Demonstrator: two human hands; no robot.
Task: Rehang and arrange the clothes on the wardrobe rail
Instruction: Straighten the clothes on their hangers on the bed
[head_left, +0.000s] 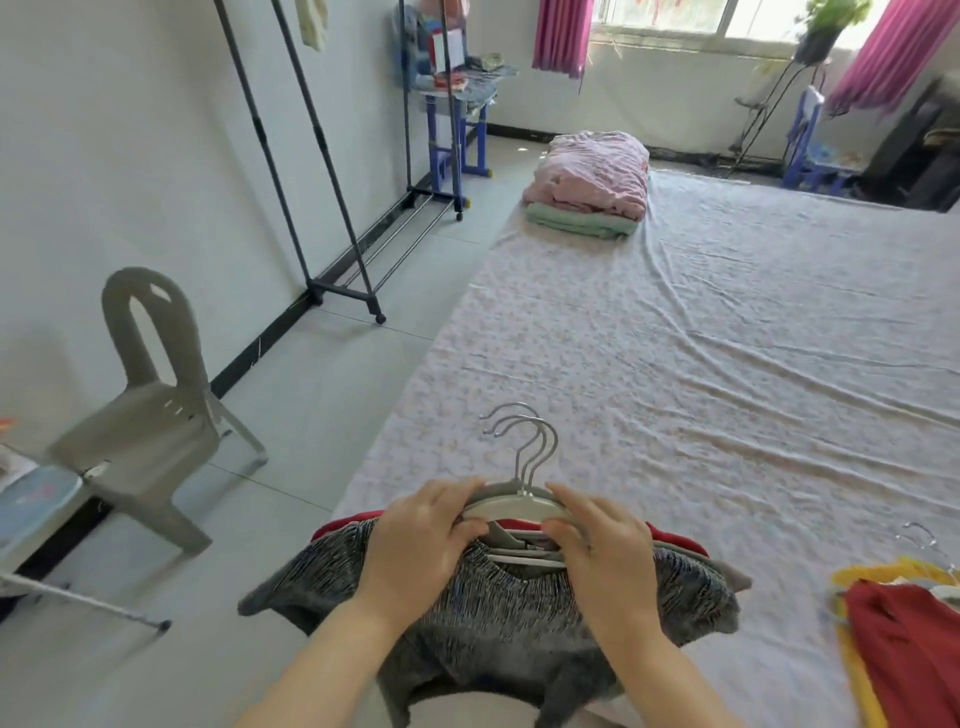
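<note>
The stacked hangers, hooks pointing to 12 o'clock, are being grasped at both shoulders by the left grip and the right grip at 6 o'clock, over the near edge of the bed. A grey top is being carried on them, over a red garment. The rack is being seen at 10 o'clock, well apart.

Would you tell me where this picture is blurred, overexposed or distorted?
Head view: the sunlit window is blown out; the right pink curtain and green potted plant smear; the black clothes-rack poles lean from wide-angle distortion; the left hand, right hand and grey metal-hooked hangers look sharp.
</note>
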